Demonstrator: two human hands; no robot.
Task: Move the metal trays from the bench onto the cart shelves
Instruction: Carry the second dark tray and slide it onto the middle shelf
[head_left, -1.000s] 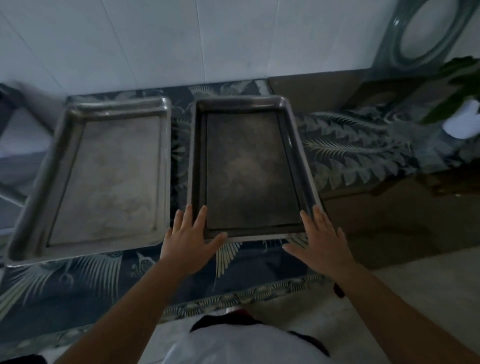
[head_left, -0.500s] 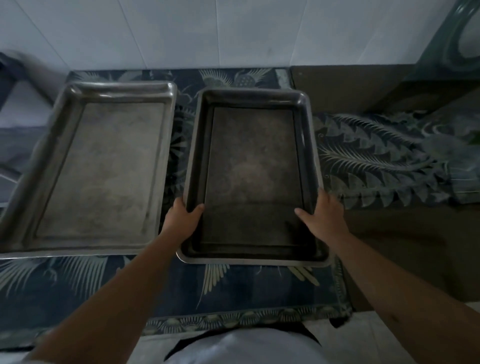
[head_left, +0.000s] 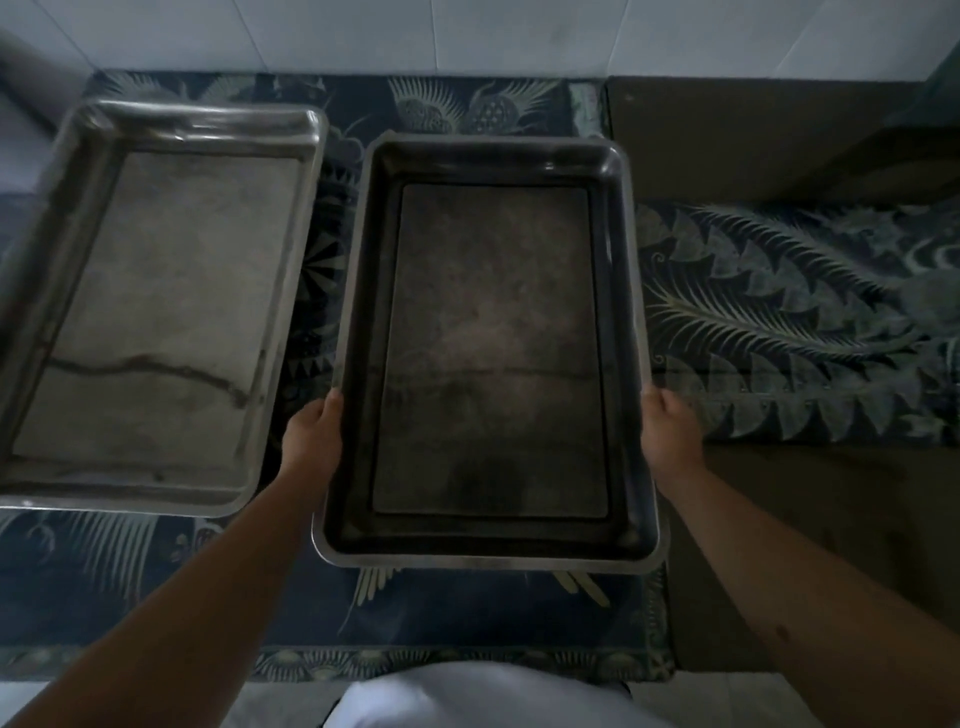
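Two rectangular metal trays lie side by side on the bench. The darker right tray (head_left: 491, 353) is in the middle of the view, its near end toward me. My left hand (head_left: 311, 439) grips its left long rim and my right hand (head_left: 670, 436) grips its right long rim, fingers curled under the edges. The brighter left tray (head_left: 150, 312) rests flat on the cloth, untouched. No cart shows in this view.
A dark blue cloth with a pale feather pattern (head_left: 779, 322) covers the bench. A white tiled wall (head_left: 467, 31) runs behind it. A bare brown surface (head_left: 753, 135) lies at the back right. Pale floor shows below the bench edge.
My hands went from resting open at the dark tray's near end to gripping its two long sides. The tray has come nearer to me and looks larger in view.
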